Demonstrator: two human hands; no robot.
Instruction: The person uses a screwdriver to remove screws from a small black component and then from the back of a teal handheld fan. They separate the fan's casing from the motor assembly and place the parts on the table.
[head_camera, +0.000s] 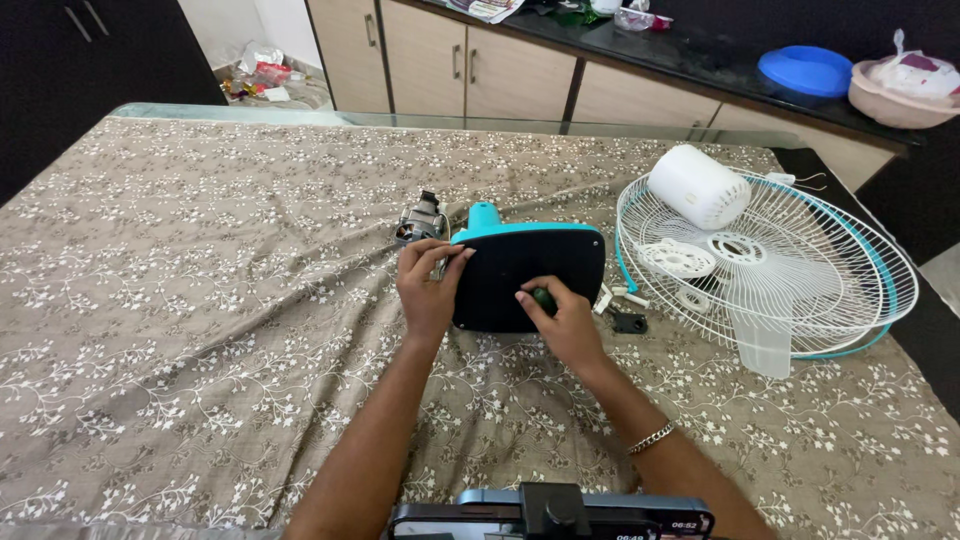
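Head view, step: the fan base (525, 275), black underside up at frame centre, is being worked on, apparently with a screw being turned.
Left hand (428, 290): fingers curled on the base's left edge, steadying it.
Right hand (562, 318): closed around a dark-handled screwdriver (543, 297), tip hidden.
Next move: probably needs firm, straight pressure.
Surface: floral brown tablecloth (200, 300); white fan guard (770, 265) at right.
Room: beige cabinets (480, 65), dark countertop at the upper edge.

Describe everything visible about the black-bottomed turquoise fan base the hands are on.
The black-bottomed turquoise fan base lies tipped on the floral brown tablecloth, flat dark underside facing the camera, turquoise plastic rim and neck stub along its top edge. The left hand grips its upper left corner; the right hand presses a dark-handled tool against the underside. A metal motor sits just behind.
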